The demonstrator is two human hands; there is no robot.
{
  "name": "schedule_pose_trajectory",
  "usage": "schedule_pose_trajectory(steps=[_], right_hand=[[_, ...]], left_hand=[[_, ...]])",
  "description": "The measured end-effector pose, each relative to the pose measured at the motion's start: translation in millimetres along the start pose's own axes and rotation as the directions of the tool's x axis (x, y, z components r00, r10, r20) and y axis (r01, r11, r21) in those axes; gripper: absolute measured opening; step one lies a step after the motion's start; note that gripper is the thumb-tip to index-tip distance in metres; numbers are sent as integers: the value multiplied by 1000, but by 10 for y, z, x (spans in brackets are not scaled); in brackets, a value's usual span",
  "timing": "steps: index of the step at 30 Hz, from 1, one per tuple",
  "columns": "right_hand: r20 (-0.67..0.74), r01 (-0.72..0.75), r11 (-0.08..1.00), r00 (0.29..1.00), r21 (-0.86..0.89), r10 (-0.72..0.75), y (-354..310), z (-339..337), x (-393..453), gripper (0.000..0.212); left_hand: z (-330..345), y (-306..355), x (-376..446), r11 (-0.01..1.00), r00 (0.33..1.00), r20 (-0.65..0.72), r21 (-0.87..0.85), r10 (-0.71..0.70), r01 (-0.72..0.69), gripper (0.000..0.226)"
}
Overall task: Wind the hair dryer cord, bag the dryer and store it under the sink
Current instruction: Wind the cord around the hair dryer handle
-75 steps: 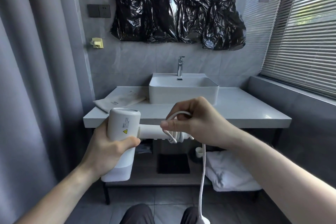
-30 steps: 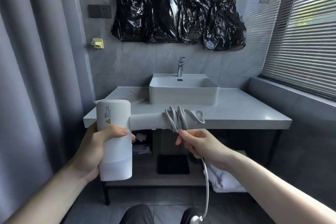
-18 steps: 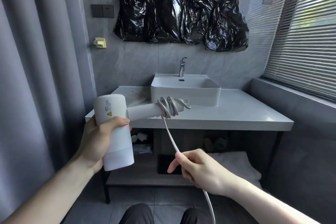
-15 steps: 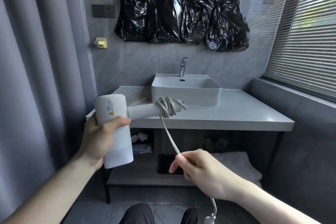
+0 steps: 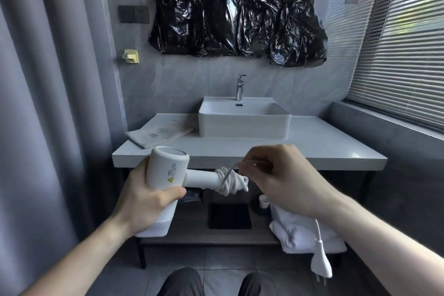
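Meanwhile left hand (image 5: 144,199) grips hair dryer (image 5: 165,175); right hand (image 5: 286,175) pinches cord (image 5: 228,181).

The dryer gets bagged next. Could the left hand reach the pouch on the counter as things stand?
Probably not yet: the left hand is wrapped around the hair dryer. The pouch lies uncovered just beyond.
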State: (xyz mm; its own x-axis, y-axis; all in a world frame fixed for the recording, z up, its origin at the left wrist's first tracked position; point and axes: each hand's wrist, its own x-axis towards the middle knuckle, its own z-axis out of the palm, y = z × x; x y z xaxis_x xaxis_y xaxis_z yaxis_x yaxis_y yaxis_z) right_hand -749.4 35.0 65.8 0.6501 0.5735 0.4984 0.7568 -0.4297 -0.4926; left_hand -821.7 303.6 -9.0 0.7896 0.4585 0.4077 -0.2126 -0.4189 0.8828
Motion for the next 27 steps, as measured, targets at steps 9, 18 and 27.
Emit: schedule_pose_trajectory(steps=[9, 18, 27], right_hand=[[-124, -15, 999, 992, 32, 19, 226, -79, 321, 17], [-1, -122, 966, 992, 228, 126, 752, 72, 511, 25], [236, -258, 842, 958, 473, 160, 892, 462, 166, 26]], left_hand=[[-78, 105, -120, 998, 982, 182, 24, 56, -61, 46], [-131, 157, -159, 985, 954, 301, -161, -12, 63, 57], [-158, 166, -110, 871, 926, 340, -391, -165, 298, 55]])
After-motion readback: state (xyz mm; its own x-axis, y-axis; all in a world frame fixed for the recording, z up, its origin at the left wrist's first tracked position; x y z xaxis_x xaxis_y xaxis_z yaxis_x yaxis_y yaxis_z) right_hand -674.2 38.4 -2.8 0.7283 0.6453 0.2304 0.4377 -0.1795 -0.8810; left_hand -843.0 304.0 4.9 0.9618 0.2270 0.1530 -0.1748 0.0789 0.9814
